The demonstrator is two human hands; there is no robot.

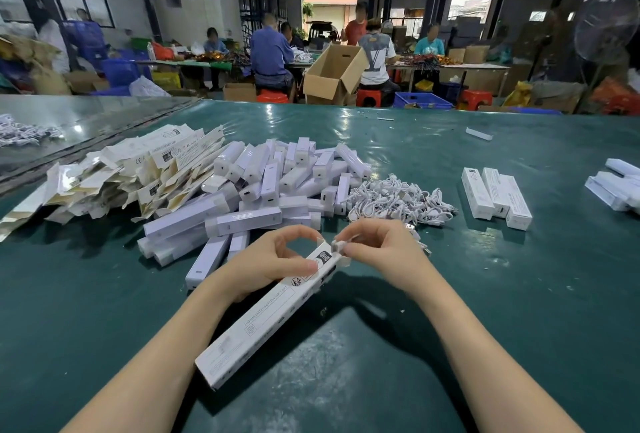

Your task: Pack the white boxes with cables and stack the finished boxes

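Gripping a long white printed cardboard box (266, 314) near its far end, my left hand (273, 261) steadies it. My right hand (375, 245) pinches a coiled white cable (338, 244) at its open flap, above the green worktop (485, 311).

The long white box (273, 311) in your hands runs diagonally, printed side up. Its near end points toward you and its far end is open with the flaps spread. Your left hand (277, 259) grips it near that open end. Your right hand (374, 245) pinches a small coiled white cable (337, 244) right at the opening. Just beyond, a loose heap of white cables (398, 198) lies on the tabletop (450, 294). To its right, three closed boxes (495, 197) lie side by side, touching. More white boxes (616, 186) lie at the right edge, well apart.
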